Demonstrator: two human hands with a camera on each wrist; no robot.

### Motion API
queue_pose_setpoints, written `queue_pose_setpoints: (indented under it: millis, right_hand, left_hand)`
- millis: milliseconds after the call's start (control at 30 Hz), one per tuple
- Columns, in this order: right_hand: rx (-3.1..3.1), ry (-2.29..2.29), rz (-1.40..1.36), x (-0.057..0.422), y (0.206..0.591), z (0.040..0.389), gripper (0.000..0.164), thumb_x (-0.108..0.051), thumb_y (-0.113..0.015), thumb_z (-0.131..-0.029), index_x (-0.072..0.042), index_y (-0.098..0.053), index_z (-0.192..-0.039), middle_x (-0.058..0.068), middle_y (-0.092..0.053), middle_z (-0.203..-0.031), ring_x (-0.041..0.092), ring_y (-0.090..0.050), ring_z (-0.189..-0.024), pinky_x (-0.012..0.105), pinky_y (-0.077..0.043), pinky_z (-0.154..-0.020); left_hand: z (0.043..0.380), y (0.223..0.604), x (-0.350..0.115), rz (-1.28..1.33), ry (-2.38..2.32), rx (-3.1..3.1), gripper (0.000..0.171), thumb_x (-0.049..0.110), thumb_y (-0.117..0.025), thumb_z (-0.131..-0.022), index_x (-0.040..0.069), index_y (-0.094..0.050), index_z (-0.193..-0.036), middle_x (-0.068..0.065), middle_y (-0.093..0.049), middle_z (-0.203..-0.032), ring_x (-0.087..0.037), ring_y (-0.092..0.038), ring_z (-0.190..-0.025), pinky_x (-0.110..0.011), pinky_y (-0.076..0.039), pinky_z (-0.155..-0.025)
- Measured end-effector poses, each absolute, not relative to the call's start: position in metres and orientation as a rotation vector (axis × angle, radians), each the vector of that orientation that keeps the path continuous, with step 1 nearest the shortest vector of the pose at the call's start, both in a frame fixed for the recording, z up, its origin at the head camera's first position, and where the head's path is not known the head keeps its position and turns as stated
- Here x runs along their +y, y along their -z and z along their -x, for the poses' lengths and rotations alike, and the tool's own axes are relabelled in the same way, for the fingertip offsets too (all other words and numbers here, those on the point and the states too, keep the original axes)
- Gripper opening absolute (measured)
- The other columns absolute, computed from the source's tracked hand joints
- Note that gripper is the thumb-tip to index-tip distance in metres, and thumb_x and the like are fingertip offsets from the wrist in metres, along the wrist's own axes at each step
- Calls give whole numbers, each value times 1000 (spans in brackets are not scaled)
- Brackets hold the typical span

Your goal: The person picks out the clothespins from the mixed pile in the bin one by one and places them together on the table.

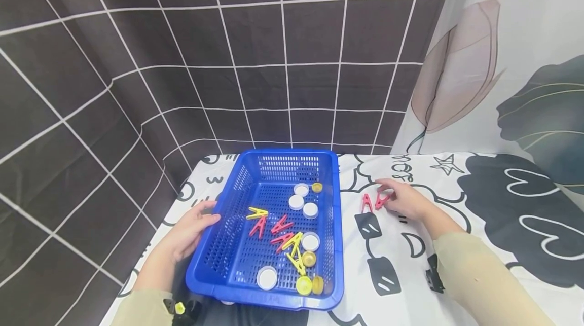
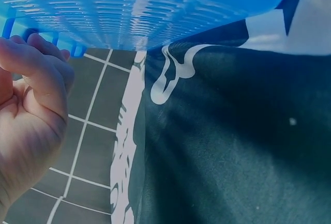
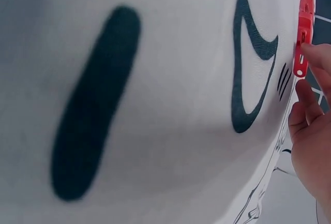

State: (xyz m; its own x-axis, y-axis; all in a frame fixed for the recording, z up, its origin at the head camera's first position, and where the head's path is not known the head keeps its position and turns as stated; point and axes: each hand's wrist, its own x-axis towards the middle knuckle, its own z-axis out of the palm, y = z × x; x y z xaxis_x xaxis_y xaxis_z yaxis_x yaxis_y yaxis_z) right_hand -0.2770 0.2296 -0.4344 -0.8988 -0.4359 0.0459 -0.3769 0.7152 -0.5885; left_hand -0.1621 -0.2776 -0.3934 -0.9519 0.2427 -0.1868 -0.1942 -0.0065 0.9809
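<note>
A blue plastic basket [image 1: 339, 245] stands in the middle of the head view. My left hand [image 1: 189, 229] holds its left rim, with the thumb on top; the left wrist view shows curled fingers [image 2: 44, 71] beside the slotted wall. To the basket's right, my right hand [image 1: 403, 199] pinches a red clothespin [image 1: 380, 201] at the cloth. A second red clothespin [image 1: 367, 203] lies just left of it. Inside the basket are several red clothespins [image 1: 282, 223], yellow clothespins [image 1: 296, 263], white caps [image 1: 266, 278] and yellow caps [image 1: 303, 285].
A white cloth with black drawings [image 1: 347, 311] covers the table. Behind it hangs a dark grid-patterned curtain [image 1: 315, 87], which also runs along the left side. A leaf-patterned curtain [image 1: 524, 37] hangs at the right. Something white [image 1: 226, 302] peeks out under the basket's front edge.
</note>
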Motion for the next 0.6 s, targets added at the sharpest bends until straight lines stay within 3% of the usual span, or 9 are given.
queue_pose_setpoints:
  millis: [200, 433, 600]
  right_hand:
    - [2811, 881, 646, 231, 438, 275, 58, 2, -60, -82, -3, -42, -137, 18, -57, -125, 38, -55, -105, 56, -45, -90]
    - [2888, 892, 556, 242, 436, 269, 55, -4, -65, -82, -2, -46, -133, 16, -61, -117, 31, -58, -93, 46, -48, -77]
    - [2941, 883, 469, 251, 437, 264, 50, -11, -66, -84, 0, -48, -130, 19, -60, -114, 35, -58, -93, 49, -48, -76]
  left_hand:
    - [160, 396, -278, -38, -2012, 1995, 49, 11, -51, -95, -3, -23, -133, -15, -64, -103, -27, -66, -89, -43, -56, -78]
    - [162, 395, -277, -59, -2028, 1991, 45, 9, -50, -95, -2, -25, -131, -15, -65, -102, -27, -67, -87, -43, -56, -77]
    - [162, 394, -277, -55, -2038, 1981, 43, 8, -50, -95, -2, -26, -130, -14, -65, -100, -26, -67, -86, -43, -57, -77]
